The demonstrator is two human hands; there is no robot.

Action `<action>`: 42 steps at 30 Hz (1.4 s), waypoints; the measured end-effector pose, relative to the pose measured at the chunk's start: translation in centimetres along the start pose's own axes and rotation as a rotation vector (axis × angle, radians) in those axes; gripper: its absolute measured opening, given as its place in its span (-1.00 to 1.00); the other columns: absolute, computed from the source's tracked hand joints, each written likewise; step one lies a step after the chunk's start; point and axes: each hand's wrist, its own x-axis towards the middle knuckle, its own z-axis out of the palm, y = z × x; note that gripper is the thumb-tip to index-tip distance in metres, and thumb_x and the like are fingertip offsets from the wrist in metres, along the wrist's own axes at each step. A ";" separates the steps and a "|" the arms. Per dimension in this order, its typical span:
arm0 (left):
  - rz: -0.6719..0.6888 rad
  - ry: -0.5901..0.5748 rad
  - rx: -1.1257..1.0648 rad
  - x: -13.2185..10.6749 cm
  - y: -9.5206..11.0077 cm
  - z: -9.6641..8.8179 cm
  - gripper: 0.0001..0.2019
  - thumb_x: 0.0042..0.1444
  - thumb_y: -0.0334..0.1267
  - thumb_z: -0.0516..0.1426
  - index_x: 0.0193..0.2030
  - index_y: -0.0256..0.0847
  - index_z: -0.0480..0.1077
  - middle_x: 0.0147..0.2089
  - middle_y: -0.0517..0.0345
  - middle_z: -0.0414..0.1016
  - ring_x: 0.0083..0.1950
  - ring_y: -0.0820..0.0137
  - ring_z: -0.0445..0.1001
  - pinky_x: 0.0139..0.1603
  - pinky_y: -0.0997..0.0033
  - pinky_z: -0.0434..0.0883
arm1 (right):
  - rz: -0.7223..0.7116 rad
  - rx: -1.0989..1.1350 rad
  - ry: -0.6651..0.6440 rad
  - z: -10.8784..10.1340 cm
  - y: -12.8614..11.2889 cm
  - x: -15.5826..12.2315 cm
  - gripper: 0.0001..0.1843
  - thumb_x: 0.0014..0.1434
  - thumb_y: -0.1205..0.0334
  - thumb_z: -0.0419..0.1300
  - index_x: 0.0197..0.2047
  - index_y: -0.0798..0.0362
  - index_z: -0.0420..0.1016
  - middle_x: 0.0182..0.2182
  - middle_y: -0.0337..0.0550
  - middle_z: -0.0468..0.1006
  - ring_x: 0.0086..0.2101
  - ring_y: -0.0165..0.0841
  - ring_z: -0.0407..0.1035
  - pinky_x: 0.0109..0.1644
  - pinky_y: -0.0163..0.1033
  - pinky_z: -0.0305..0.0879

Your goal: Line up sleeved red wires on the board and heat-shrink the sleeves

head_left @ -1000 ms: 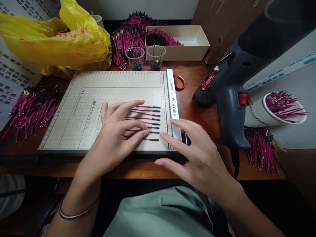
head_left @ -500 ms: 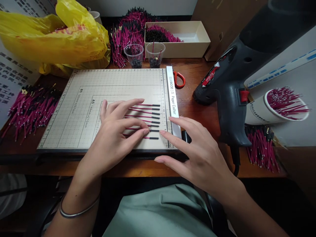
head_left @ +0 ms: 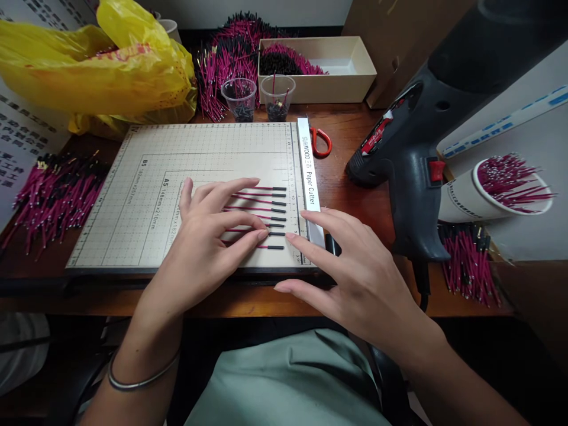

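Note:
Several thin magenta wires with black sleeves on their right ends lie side by side on the gridded board of a paper cutter [head_left: 208, 142]. My left hand [head_left: 208, 231] rests over their left parts, with thumb and index finger pinched on one wire [head_left: 277, 234] near its sleeve. Below that, another wire [head_left: 276, 247] lies on the board. My right hand [head_left: 341, 254] is open, fingers spread, its index fingertip at the tip of the pinched wire's sleeve. Its middle finger reaches the cutter's white edge strip [head_left: 307, 168].
Behind the board stand two clear cups [head_left: 239, 97] and a cream box [head_left: 328, 86] of wires. A yellow bag [head_left: 133, 77] sits back left. At right are a heat gun [head_left: 408, 160], a paper cup [head_left: 461, 195] of wires and red-handled scissors [head_left: 327, 142]. Wire bundles [head_left: 62, 195] lie at left.
The whole view has shifted very slightly. Both hands and the wires keep nearly the same positions, the pinch and the touching fingertip included.

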 end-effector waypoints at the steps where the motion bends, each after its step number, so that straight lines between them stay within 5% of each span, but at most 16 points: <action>1: 0.002 -0.002 0.001 0.0 0.0 0.0 -0.79 0.29 -0.13 0.16 -0.34 -0.02 0.57 0.30 0.19 0.48 0.33 0.05 0.39 0.50 -0.48 -0.25 | 0.001 0.000 0.000 0.0 0.0 0.0 -0.52 0.28 -0.11 0.23 0.06 0.10 0.57 0.12 0.10 0.52 0.12 -0.05 0.41 0.08 0.07 0.49; 12: 0.054 -0.070 -0.043 -0.9 -0.3 -0.9 -0.88 0.26 -0.14 0.21 -0.28 0.02 0.57 0.43 0.27 0.30 0.48 0.06 0.18 0.52 -0.35 -0.50 | -0.009 0.061 0.034 -0.3 -0.1 -0.8 -0.55 0.26 -0.06 0.27 0.04 0.12 0.56 0.10 0.13 0.54 0.15 -0.12 0.42 0.17 0.04 0.51; 42: 0.067 -0.072 -0.030 -0.7 -0.1 -0.6 -0.82 0.29 -0.19 0.17 -0.31 0.01 0.58 0.35 0.24 0.40 0.39 0.04 0.31 0.50 -0.48 -0.42 | 0.001 0.081 0.073 0.3 -0.3 -1.1 -0.51 0.25 -0.14 0.25 0.01 0.10 0.57 0.14 0.12 0.51 0.21 -0.05 0.34 0.21 0.15 0.45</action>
